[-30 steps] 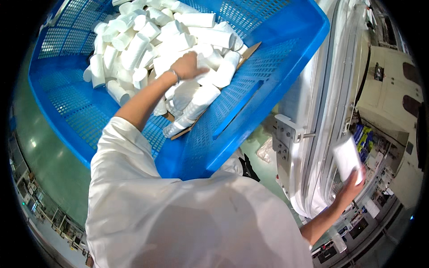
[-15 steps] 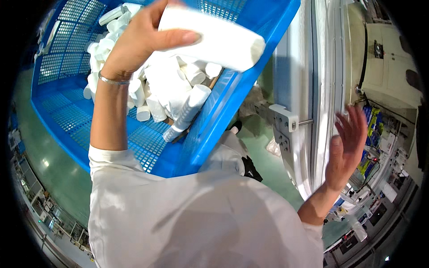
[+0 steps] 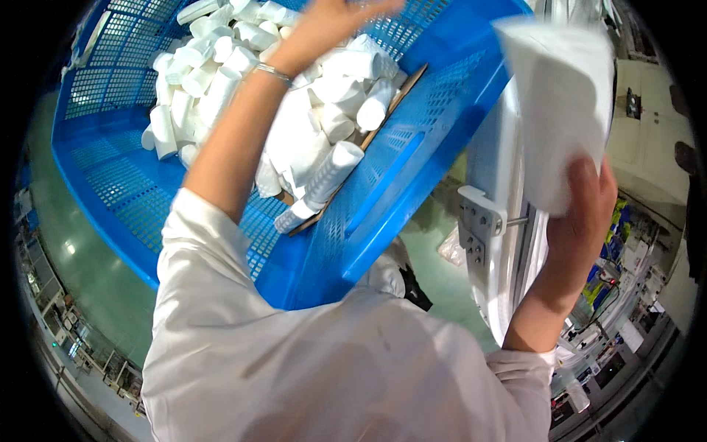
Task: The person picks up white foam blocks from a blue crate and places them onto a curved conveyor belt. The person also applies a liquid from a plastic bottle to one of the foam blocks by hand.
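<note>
In my right hand [image 3: 585,202] is a large smooth white cylinder [image 3: 563,88], gripped at its lower end and tilted upright beside the basket's right rim. Motion blurs it a little. My left hand [image 3: 335,26] is over the blue plastic basket [image 3: 110,166], partly cut off by the top edge, with a finger stretched out to the right and nothing seen in it. Below that arm lies a heap of white cylindrical pieces [image 3: 335,118] in the basket. A ribbed white cylinder [image 3: 331,173] leans near the basket's near right wall.
A brown cardboard strip [image 3: 398,96] runs along the basket's right inner wall. Right of the basket stands a white metal frame or rail with a bolted bracket [image 3: 482,225]. Beyond it are a pale machine [image 3: 648,132] and cluttered equipment. Green floor [image 3: 74,272] shows at left.
The large white cylinder has passed from my left hand to my right, moving rightward. My right hand, empty and open before, has closed on it. My left hand has shifted right over the heap.
</note>
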Demonstrator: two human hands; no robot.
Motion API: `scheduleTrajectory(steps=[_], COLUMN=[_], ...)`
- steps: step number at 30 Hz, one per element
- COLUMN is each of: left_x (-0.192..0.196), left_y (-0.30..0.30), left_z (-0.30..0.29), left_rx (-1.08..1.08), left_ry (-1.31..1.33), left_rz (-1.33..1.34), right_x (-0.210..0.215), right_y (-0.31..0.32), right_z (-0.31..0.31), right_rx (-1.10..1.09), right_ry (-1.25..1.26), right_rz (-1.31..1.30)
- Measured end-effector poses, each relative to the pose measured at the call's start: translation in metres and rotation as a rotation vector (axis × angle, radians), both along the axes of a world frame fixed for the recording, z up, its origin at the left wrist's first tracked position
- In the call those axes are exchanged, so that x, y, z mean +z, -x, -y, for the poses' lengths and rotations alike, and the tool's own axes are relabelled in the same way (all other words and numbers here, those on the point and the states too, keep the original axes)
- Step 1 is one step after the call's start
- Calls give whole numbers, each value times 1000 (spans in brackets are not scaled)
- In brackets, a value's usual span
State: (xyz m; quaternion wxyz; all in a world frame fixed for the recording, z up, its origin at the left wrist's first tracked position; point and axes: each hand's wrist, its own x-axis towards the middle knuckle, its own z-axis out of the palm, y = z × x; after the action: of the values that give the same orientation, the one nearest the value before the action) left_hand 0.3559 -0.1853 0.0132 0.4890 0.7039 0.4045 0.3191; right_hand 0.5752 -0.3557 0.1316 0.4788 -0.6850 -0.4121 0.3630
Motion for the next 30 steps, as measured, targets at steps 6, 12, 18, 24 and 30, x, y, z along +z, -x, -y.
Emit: scheduleTrajectory(steps=[6, 12, 18, 24, 30], left_x=[-127, -192, -272, -134, 108], left_y=[-40, -43, -3, 73, 106], left_z=[71, 45, 3, 11, 44], left_rx=[-276, -144, -12, 167, -261], left_ry=[-108, 34, 109, 838, 215], left_rz=[-1007, -975, -896, 77, 412], right_x=[-42, -22, -7, -65, -42], right_y=[-59, -87, -142, -172, -121], right_z=[99, 183, 252, 281, 223], right_rx=[-422, -546, -477, -429, -445], right_ry=[108, 277, 846, 515, -102], right_rz=[-251, 8, 400, 471, 118])
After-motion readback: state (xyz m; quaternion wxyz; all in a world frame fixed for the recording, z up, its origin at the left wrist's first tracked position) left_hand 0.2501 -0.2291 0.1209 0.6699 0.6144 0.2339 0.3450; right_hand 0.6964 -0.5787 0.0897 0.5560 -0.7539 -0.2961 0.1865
